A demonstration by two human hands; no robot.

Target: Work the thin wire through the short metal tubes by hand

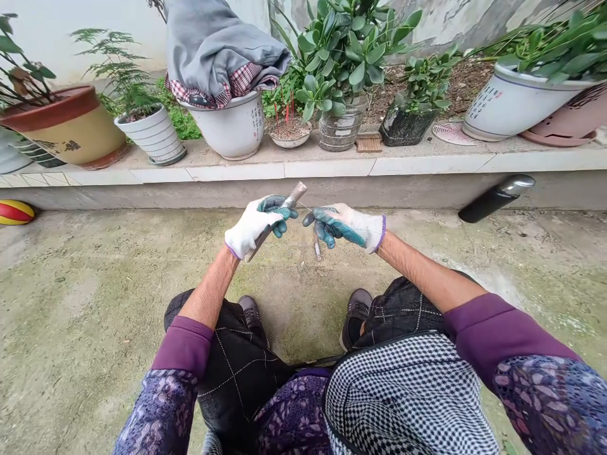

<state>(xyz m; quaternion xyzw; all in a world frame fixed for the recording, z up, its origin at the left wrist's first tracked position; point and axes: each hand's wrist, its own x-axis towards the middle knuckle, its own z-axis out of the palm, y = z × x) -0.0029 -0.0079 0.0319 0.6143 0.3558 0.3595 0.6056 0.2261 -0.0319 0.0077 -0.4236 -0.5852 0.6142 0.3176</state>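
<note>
My left hand (263, 224), in a white glove with blue-green coated fingers, is closed around a greyish metal rod (298, 191). The rod tilts up to the right, and ridges or windings like coiled wire circle it near my fingers. From the rod a thin wire (304, 206) runs across to my right hand (339, 226), gloved the same way, whose thumb and forefinger pinch its end. Just below the right hand's fingers shows a short ridged metal piece (317, 248); whether it hangs from the hand or lies on the ground I cannot tell.
A tiled ledge (327, 168) crosses ahead, bearing several potted plants and a white pot (227, 126) draped with grey cloth (218, 50). A black flask (493, 201) leans against it at right. A red and yellow ball (15, 212) is far left. Concrete ground (118, 297) surrounds my feet.
</note>
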